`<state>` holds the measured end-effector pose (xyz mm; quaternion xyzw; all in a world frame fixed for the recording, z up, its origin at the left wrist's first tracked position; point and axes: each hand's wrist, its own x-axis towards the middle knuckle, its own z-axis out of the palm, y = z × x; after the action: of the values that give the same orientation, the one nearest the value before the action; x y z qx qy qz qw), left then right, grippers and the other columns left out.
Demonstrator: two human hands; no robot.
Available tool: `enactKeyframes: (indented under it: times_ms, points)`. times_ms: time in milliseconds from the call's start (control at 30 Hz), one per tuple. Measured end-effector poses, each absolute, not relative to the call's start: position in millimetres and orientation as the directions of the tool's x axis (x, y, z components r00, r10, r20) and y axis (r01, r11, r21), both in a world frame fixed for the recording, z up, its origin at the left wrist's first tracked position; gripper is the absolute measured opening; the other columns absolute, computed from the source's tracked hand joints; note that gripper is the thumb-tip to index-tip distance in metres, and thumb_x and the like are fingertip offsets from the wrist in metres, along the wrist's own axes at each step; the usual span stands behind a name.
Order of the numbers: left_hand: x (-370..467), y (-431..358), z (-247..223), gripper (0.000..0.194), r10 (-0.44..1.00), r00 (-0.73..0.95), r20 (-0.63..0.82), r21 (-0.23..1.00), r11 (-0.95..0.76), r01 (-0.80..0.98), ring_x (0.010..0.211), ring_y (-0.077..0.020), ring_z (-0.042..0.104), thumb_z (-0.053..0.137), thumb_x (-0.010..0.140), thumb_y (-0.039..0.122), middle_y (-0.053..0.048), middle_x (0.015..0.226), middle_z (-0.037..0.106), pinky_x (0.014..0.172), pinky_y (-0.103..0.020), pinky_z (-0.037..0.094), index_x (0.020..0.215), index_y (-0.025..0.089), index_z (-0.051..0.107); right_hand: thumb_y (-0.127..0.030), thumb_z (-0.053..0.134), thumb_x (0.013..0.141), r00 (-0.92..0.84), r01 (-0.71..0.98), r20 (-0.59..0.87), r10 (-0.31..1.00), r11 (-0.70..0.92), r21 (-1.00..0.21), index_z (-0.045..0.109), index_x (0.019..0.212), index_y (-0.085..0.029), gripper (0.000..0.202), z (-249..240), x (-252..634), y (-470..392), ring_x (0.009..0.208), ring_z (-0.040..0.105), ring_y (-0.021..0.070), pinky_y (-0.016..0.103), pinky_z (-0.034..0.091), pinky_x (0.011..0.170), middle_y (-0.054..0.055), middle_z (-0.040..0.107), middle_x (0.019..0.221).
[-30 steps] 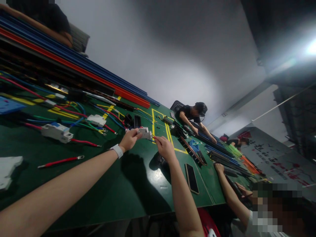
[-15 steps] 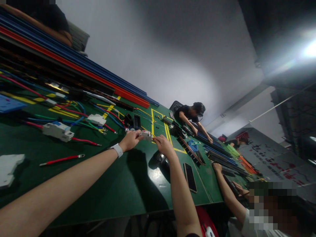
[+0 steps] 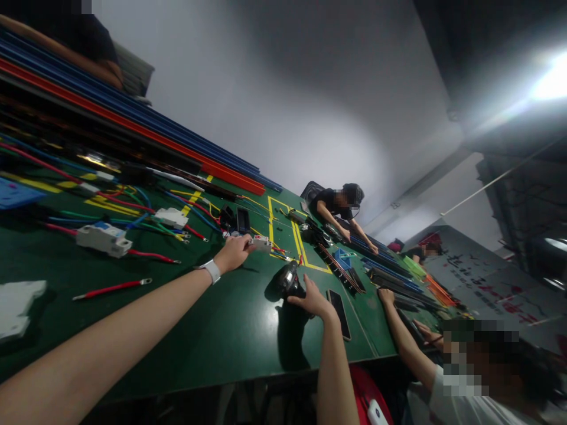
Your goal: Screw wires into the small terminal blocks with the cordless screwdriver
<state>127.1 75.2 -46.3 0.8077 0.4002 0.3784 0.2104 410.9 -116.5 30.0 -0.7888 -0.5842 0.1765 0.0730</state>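
Note:
My left hand [image 3: 234,252], with a white band at its wrist, is closed on the end of a small white circuit breaker [image 3: 262,242] just over the green table. Wires with bare metal lugs [image 3: 283,255] show right of the breaker. My right hand [image 3: 313,296] has thumb and fingers spread around the back of a dark power drill [image 3: 289,278] lying on the table; whether it touches the drill I cannot tell. Beneath that hand is a phone [image 3: 339,316].
Wired breakers [image 3: 104,237] and a red cable with a lug [image 3: 116,288] lie to the left. Orange and blue trunking [image 3: 230,174] runs along the back. A co-worker [image 3: 340,206] leans over the far side; another person's arm [image 3: 410,336] rests at the right.
My right hand has let go of the red wire at the breaker and moved down and right to the drill, its fingers opening. My left hand still holds the breaker.

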Motion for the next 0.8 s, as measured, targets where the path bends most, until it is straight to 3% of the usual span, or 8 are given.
enactKeyframes:
  times_ms: [167,267,433,600,700,800]
  points:
    - [131.5,76.7,-53.5,0.023,0.794,0.441,0.418,0.616,-0.605,0.504,0.095,-0.0282,0.06,0.044,0.09,0.038,-0.01,0.095,0.068,0.091,-0.041,0.035,0.097,0.02,0.057,-0.042,0.075,0.073,0.235,0.931,-0.061,0.97,-0.242,-0.272,0.028,0.152,-0.021,0.095,20.2,391.7,-120.0,0.13,0.047,0.0328,0.042,0.037,0.104,0.015,0.046,0.145]
    - [132.8,76.3,-55.6,0.021,0.787,0.469,0.402,0.603,-0.613,0.511,0.098,-0.0287,0.06,0.044,0.089,0.034,-0.011,0.096,0.068,0.093,-0.042,0.034,0.098,0.019,0.056,-0.037,0.075,0.072,0.242,0.924,0.008,0.97,-0.228,-0.307,0.034,0.15,-0.023,0.09,18.4,384.9,-118.9,0.121,0.055,0.0337,0.042,0.043,0.096,0.014,0.053,0.139]
    - [131.5,72.0,-50.9,0.02,0.789,0.472,0.393,0.611,-0.608,0.507,0.098,-0.028,0.06,0.044,0.089,0.031,-0.011,0.097,0.068,0.092,-0.042,0.034,0.099,0.019,0.057,-0.031,0.073,0.07,0.302,0.834,0.084,0.949,-0.22,-0.507,0.04,0.145,-0.021,0.083,12.9,393.3,-124.7,0.095,0.066,0.0306,0.043,0.049,0.082,0.011,0.066,0.114]
    - [131.7,69.9,-47.5,0.019,0.782,0.499,0.372,0.603,-0.613,0.51,0.1,-0.0285,0.059,0.045,0.088,0.028,-0.012,0.099,0.067,0.093,-0.042,0.034,0.099,0.019,0.057,-0.024,0.07,0.064,0.368,0.669,0.251,0.895,-0.067,-0.74,0.041,0.141,-0.017,0.082,9.5,391.6,-128.7,0.101,0.065,0.0271,0.04,0.05,0.087,0.011,0.066,0.113]
    - [132.7,69.7,-49.2,0.017,0.771,0.516,0.372,0.577,-0.628,0.522,0.1,-0.0286,0.059,0.045,0.087,0.025,-0.012,0.099,0.067,0.093,-0.042,0.034,0.098,0.02,0.057,-0.03,0.069,0.068,0.458,0.555,0.296,0.838,-0.01,-0.832,0.054,0.125,-0.016,0.061,12.3,376.0,-133.8,0.097,0.065,0.026,0.037,0.052,0.083,0.011,0.067,0.108]
    - [134.0,68.9,-52.0,0.018,0.763,0.52,0.382,0.545,-0.641,0.54,0.099,-0.0288,0.058,0.045,0.086,0.023,-0.012,0.099,0.066,0.093,-0.043,0.034,0.099,0.02,0.056,-0.035,0.067,0.071,0.512,0.367,0.178,0.84,-0.026,-0.93,0.064,0.098,-0.016,0.034,17.5,352.0,-142.4,0.071,0.064,0.0212,0.034,0.053,0.067,0.005,0.067,0.081]
